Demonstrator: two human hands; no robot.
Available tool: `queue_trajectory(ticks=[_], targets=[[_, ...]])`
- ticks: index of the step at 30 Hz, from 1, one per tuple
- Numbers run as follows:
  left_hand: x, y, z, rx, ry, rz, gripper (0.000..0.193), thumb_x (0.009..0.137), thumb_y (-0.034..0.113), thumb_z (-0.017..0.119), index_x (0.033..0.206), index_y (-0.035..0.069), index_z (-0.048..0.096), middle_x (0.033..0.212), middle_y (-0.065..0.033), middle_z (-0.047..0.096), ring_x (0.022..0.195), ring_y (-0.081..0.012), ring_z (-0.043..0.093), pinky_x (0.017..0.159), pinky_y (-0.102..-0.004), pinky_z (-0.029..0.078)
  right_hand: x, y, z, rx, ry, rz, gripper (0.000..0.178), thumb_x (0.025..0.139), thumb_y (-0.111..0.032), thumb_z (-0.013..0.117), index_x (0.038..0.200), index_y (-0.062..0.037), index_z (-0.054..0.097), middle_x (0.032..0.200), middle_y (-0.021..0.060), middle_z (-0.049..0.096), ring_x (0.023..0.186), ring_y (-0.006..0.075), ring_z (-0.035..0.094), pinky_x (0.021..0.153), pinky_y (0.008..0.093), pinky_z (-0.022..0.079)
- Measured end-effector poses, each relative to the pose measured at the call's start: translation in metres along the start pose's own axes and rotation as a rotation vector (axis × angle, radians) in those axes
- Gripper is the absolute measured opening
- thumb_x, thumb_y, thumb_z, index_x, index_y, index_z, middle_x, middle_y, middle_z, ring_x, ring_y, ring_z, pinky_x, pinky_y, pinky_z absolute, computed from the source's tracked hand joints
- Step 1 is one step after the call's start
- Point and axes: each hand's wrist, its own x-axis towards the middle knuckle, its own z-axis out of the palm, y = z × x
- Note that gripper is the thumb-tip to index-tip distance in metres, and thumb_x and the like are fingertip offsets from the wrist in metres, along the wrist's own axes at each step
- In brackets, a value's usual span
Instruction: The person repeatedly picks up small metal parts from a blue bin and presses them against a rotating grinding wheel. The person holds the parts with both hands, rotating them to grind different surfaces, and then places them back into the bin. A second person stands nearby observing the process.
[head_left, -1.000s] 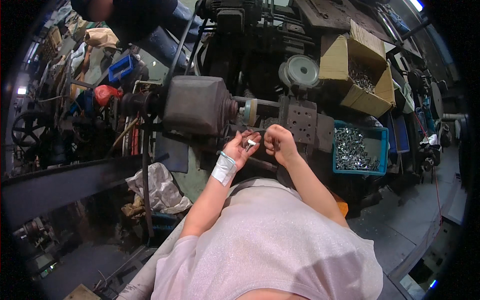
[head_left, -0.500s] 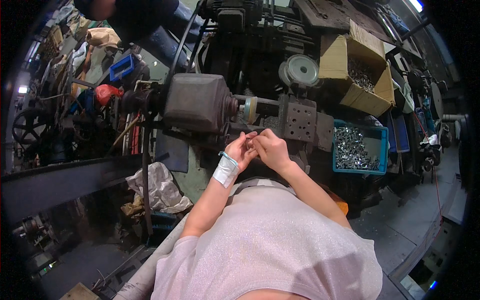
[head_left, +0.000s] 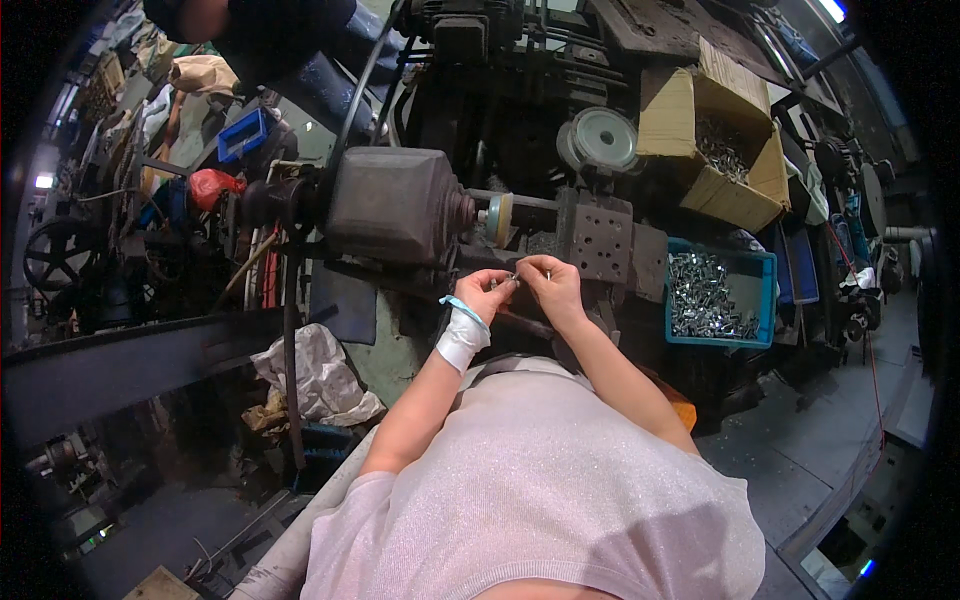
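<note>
My left hand [head_left: 483, 294] and my right hand [head_left: 554, 292] meet fingertip to fingertip in front of the machine. Between them is a small shiny metal piece [head_left: 516, 279], too small to name; both hands pinch around it. White wrapping and a light blue band circle my left wrist. Just beyond my fingers is the machine's spindle with a pale, yellowish-green wheel [head_left: 500, 220]. To the right of that wheel stands a dark metal block [head_left: 601, 241] drilled with several holes.
A blue crate [head_left: 720, 343] of small shiny metal parts stands to the right. Behind it an open cardboard box [head_left: 740, 200] holds more metal pieces. A bulky grey machine housing [head_left: 388, 205] is at left, and a crumpled white sack [head_left: 318, 375] lies lower left. Another person's legs [head_left: 325, 90] show far left.
My hands have drawn slightly apart, from overlapping to fingertips meeting. The right hand has shifted a little to the right, and the small metal piece now shows between them.
</note>
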Motion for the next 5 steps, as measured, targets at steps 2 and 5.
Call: queue_trajectory(ticks=[2,5], targets=[[0.002,0.002,0.001,0.068,0.038,0.032,0.021,0.075,0.013,0.065,0.09,-0.001,0.059,0.069,-0.0029,0.059,0.056,-0.0091,0.053,0.049,-0.0212,0.045,0.005,0.001,0.0,-0.188,0.033,-0.077,0.017,0.076,-0.015,0.06,0.08,0.0019,0.063,0.064,0.0053,0.059,0.054,0.0086,0.051,0.049,0.022,0.04],[0.005,0.004,0.001,0.042,0.047,0.03,0.023,0.075,0.014,0.066,0.091,-0.001,0.059,0.07,-0.0032,0.059,0.057,-0.0087,0.054,0.05,-0.021,0.045,0.014,0.001,0.0,-0.194,0.056,0.141,0.015,0.074,-0.014,0.062,0.081,-0.0005,0.065,0.07,0.0078,0.063,0.059,0.0121,0.056,0.056,0.0249,0.044]])
